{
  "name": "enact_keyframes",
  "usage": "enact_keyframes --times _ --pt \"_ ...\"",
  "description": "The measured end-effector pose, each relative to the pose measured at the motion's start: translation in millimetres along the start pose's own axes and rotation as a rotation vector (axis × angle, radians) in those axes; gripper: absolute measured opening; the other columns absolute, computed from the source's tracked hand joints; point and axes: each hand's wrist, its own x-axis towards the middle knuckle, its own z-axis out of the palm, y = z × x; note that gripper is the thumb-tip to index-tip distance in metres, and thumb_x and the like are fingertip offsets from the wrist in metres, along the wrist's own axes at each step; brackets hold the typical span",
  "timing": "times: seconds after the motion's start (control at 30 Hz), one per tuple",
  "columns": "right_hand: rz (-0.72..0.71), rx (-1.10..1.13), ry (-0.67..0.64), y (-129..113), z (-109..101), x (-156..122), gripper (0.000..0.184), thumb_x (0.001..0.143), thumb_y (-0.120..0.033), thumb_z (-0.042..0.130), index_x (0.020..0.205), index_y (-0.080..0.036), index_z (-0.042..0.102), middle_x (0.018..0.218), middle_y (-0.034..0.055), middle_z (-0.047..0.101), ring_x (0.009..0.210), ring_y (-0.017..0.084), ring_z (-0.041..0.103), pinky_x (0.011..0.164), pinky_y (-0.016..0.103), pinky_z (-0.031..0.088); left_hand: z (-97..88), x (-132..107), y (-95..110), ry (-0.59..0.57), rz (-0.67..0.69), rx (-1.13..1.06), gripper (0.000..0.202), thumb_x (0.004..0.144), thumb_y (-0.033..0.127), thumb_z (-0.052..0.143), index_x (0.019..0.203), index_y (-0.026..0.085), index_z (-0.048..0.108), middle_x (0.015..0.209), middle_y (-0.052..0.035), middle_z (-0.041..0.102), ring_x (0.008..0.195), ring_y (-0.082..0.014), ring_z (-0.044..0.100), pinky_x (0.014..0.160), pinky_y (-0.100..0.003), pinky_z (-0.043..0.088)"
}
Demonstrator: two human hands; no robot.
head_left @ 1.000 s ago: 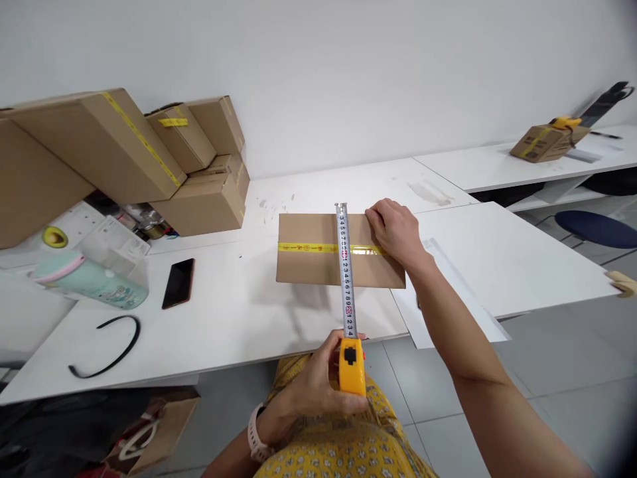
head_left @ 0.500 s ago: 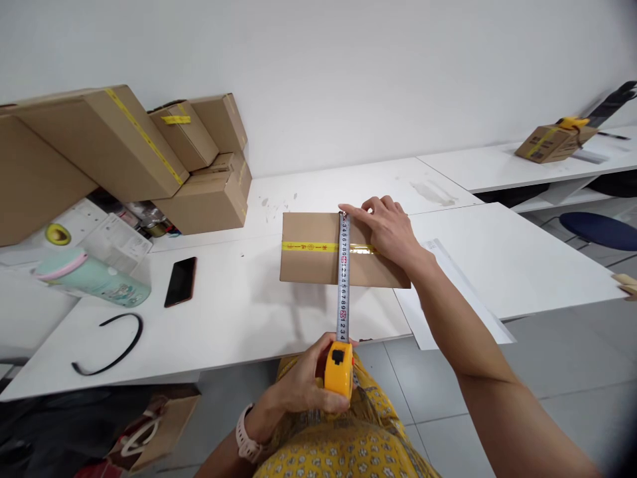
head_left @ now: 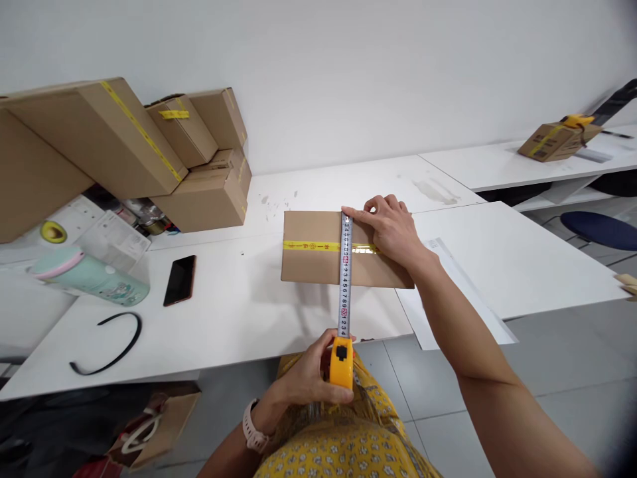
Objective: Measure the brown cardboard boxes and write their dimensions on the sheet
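A closed cardboard box [head_left: 311, 264] with yellow printed tape along its top sits on the white table. Across its top, from the far edge toward me, runs the metal blade [head_left: 345, 285] of a tape measure. My left hand [head_left: 318, 372] is wrapped round the yellow tape measure case [head_left: 341, 364], just off the table's front edge. At the far edge of the box, my right hand [head_left: 391, 226] holds the blade's end down with a stretched index finger. Its other fingers are bent over the right part of the box; the thumb is mostly hidden.
Stacked cardboard boxes [head_left: 204, 199] stand at the left by the wall. Nearer lie a phone [head_left: 180, 280], a green bottle [head_left: 94, 273] and a black curved band [head_left: 130, 345]. Paper sheets [head_left: 460, 302] lie right of the box. A blue stool [head_left: 602, 229] is farther right.
The tape measure case and my left hand have shifted slightly to the right, and the blade now lies a little straighter. My right hand keeps its place at the box's far edge.
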Motion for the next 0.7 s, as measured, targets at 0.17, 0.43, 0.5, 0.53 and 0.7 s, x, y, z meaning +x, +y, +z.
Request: enact_keyframes --times 0.17,0.43,0.5,0.53,0.7 --pt "0.058 0.002 -0.003 -4 1 0 0.053 0.099 -0.016 0.036 0.139 -0.042 0.06 0.112 0.0091 0.059 0.098 0.027 0.045 0.079 0.04 0.034 2.0 -2 1 0.007 -0.005 0.01 0.084 0.062 0.036 0.091 0.135 0.025 0.052 0.115 -0.0071 0.056 0.095 -0.0232 0.066 0.077 -0.032 0.056" --pt "0.078 -0.042 0.089 -49 3 -55 0.048 0.097 -0.061 0.049 0.125 -0.025 0.064 0.118 0.0114 0.068 0.108 0.03 0.052 0.091 0.045 0.034 4.6 -49 12 0.134 0.183 -0.174 0.087 0.053 0.031 0.093 0.13 0.03 0.051 0.14 -0.0113 0.049 0.105 -0.0278 0.065 0.08 -0.034 0.056" --pt "0.034 -0.011 0.083 -65 10 -84 0.044 0.097 -0.057 0.053 0.124 -0.025 0.065 0.121 0.0113 0.069 0.108 0.029 0.055 0.089 0.044 0.035 3.3 -55 16 0.194 0.169 -0.106 0.085 0.054 0.029 0.089 0.129 0.03 0.05 0.138 -0.0095 0.052 0.106 -0.0276 0.065 0.084 -0.035 0.056" --pt "0.016 0.02 0.076 -71 13 -97 0.04 0.097 -0.051 0.054 0.126 -0.025 0.065 0.123 0.0113 0.069 0.109 0.029 0.057 0.089 0.044 0.037 2.5 -55 16 0.216 0.147 -0.045 0.082 0.056 0.028 0.087 0.129 0.031 0.049 0.136 -0.0085 0.054 0.106 -0.0268 0.064 0.087 -0.035 0.055" --pt "0.233 0.459 0.224 -78 2 -135 0.038 0.101 -0.036 0.048 0.138 -0.031 0.057 0.125 0.0092 0.069 0.112 0.028 0.061 0.091 0.047 0.047 -1.3 -48 8 0.245 -0.019 0.47 0.081 0.06 0.023 0.081 0.134 0.026 0.048 0.123 -0.0077 0.065 0.105 -0.0269 0.064 0.094 -0.038 0.053"
